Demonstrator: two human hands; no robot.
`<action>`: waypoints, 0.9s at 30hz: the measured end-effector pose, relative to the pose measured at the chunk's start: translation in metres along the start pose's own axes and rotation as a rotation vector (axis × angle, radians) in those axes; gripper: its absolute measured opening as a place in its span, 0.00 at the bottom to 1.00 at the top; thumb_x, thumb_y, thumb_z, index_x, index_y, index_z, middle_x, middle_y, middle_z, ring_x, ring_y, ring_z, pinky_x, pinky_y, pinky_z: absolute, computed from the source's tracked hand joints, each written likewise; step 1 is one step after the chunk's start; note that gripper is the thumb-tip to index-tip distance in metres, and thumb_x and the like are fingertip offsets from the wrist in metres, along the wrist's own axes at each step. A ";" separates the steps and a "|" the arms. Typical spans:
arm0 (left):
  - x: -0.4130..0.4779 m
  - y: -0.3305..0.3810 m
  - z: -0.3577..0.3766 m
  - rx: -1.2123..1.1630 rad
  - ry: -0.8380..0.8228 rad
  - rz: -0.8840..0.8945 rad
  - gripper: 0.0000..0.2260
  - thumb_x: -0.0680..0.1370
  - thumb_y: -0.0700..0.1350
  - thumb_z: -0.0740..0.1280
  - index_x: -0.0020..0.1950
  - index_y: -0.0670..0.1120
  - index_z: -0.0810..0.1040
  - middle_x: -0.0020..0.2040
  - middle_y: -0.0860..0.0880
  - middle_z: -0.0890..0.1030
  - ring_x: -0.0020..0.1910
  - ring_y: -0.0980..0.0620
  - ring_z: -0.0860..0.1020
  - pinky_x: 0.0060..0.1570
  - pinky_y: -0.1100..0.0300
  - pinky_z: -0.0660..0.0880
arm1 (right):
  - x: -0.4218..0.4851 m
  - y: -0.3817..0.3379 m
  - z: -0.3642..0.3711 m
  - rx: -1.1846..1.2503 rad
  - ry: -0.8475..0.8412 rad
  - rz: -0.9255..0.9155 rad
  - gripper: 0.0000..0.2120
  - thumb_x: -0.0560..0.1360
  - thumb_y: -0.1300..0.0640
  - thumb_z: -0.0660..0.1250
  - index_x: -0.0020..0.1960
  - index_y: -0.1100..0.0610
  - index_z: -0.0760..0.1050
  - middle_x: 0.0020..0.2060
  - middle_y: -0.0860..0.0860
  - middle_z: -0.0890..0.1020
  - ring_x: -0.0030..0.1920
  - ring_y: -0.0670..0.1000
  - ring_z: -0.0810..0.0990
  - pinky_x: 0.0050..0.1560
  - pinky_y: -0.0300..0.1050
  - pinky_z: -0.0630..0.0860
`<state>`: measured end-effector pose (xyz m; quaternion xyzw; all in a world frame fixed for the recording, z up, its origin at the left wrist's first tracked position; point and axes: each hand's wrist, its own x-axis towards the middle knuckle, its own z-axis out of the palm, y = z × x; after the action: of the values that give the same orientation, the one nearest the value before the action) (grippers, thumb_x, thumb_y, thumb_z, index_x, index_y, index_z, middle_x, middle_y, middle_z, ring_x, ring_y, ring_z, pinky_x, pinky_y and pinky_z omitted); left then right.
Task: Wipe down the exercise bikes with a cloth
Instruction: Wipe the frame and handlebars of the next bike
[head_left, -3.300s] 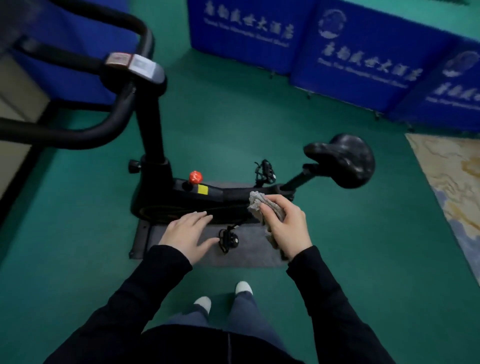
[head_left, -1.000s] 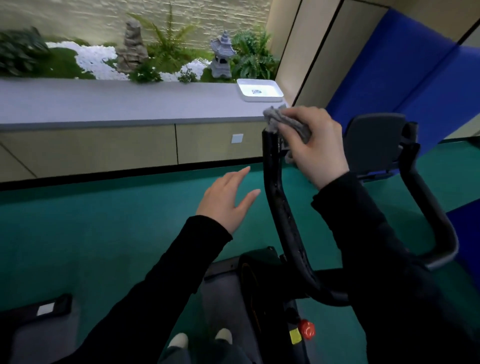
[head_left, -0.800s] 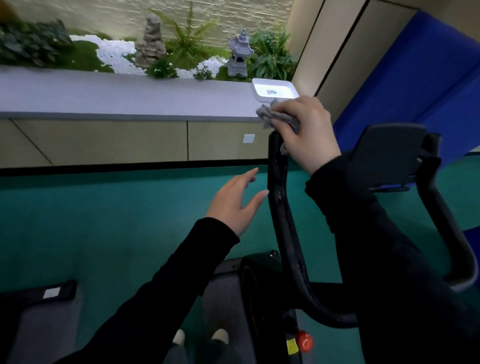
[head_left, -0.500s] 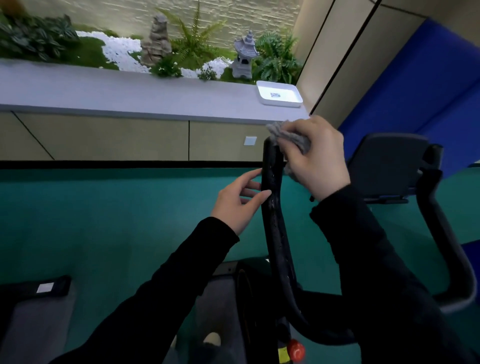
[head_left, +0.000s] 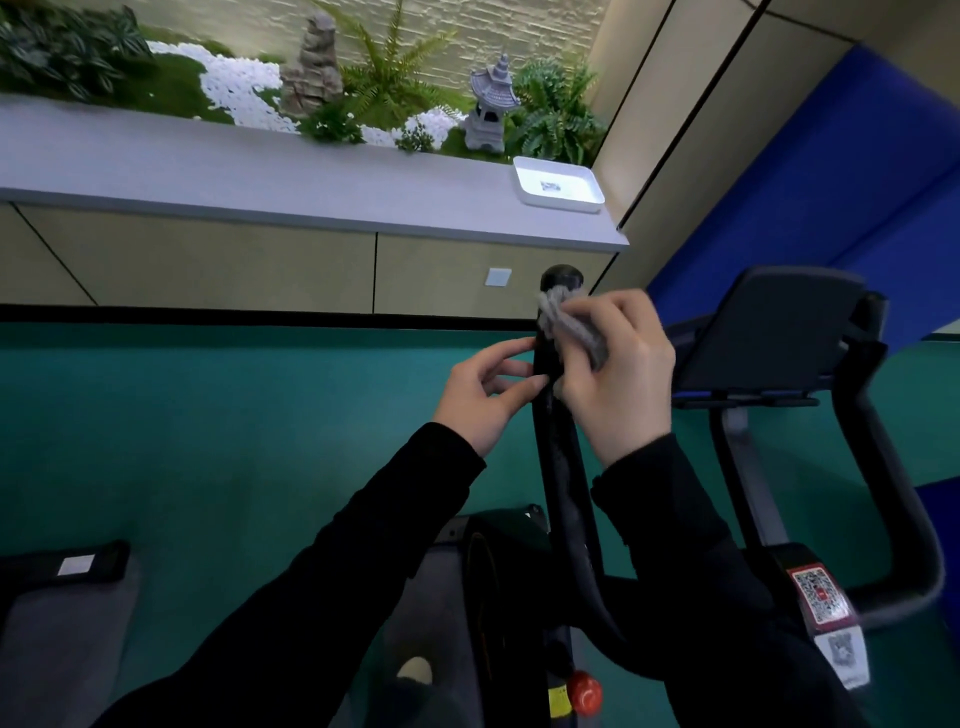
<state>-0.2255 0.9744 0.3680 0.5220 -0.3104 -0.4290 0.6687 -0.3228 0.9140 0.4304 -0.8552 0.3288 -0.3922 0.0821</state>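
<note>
**Cloth at the top of the handlebar**

The right hand (head_left: 618, 384) curls round a bunched grey cloth (head_left: 571, 325) and presses it against the black handlebar (head_left: 561, 467), just below the bar's rounded upper tip. The left hand (head_left: 483, 400) meets the same bar from the other side, with fingertips and thumb on it. Whether they pinch or merely touch is unclear. Beyond, a white tray (head_left: 558, 205) sits at the right end of the counter (head_left: 260, 182).

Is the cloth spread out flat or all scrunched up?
Scrunched up. The grey cloth is bunched into a wad in the right hand, pressed against the black handlebar near its top.
</note>
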 end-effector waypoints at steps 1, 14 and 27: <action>0.000 0.000 0.000 -0.018 -0.007 -0.002 0.17 0.74 0.32 0.68 0.57 0.51 0.75 0.41 0.49 0.78 0.33 0.62 0.77 0.39 0.70 0.74 | 0.007 -0.001 0.002 -0.006 0.021 -0.004 0.06 0.71 0.67 0.67 0.47 0.64 0.80 0.42 0.59 0.76 0.43 0.58 0.77 0.42 0.51 0.75; 0.004 -0.002 -0.006 -0.026 -0.043 -0.007 0.15 0.74 0.35 0.69 0.52 0.54 0.77 0.38 0.56 0.79 0.32 0.63 0.77 0.38 0.71 0.72 | 0.025 -0.011 -0.007 0.023 0.219 0.227 0.07 0.74 0.65 0.67 0.51 0.63 0.80 0.47 0.58 0.78 0.44 0.47 0.73 0.46 0.25 0.66; 0.005 0.001 -0.007 -0.021 -0.057 -0.010 0.16 0.73 0.33 0.69 0.50 0.54 0.76 0.39 0.53 0.79 0.32 0.63 0.76 0.39 0.69 0.73 | 0.037 0.004 0.017 0.446 -0.124 0.754 0.16 0.75 0.56 0.56 0.56 0.56 0.78 0.52 0.55 0.82 0.56 0.57 0.79 0.62 0.56 0.73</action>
<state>-0.2171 0.9728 0.3667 0.5041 -0.3221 -0.4502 0.6629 -0.2951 0.8861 0.4401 -0.6588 0.5196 -0.3440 0.4215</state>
